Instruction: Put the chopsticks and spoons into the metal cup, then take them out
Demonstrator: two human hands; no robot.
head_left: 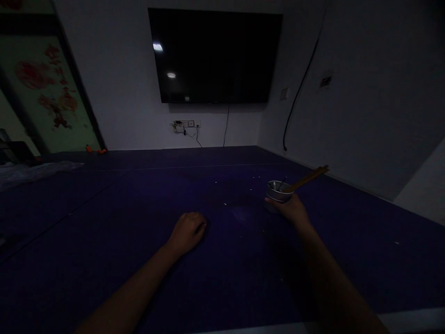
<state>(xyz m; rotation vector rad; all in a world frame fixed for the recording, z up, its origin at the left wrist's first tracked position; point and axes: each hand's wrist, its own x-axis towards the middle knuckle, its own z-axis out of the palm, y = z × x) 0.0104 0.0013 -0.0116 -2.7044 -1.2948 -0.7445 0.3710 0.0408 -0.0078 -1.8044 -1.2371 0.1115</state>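
Observation:
My right hand (291,208) is wrapped round a round grey cup (279,195) with a pale rim, on the right of the dark blue table surface (222,278). A long, flat, yellow-brown stick (308,179) leans out of the cup to the right. Thinner dark and light items show inside the rim; their kind is too dark to tell. Left of the cup, my left hand (187,229) rests knuckles up on the table with its fingers curled in, and nothing shows in it. Tiny white bits (225,204) lie scattered between the hands and beyond.
A large dark screen (219,55) hangs on the far wall, above sockets (187,124) with cables. Clear plastic wrapping (38,172) lies at the left edge. A small orange object (95,150) sits at the far left, near a door with red decorations (52,88).

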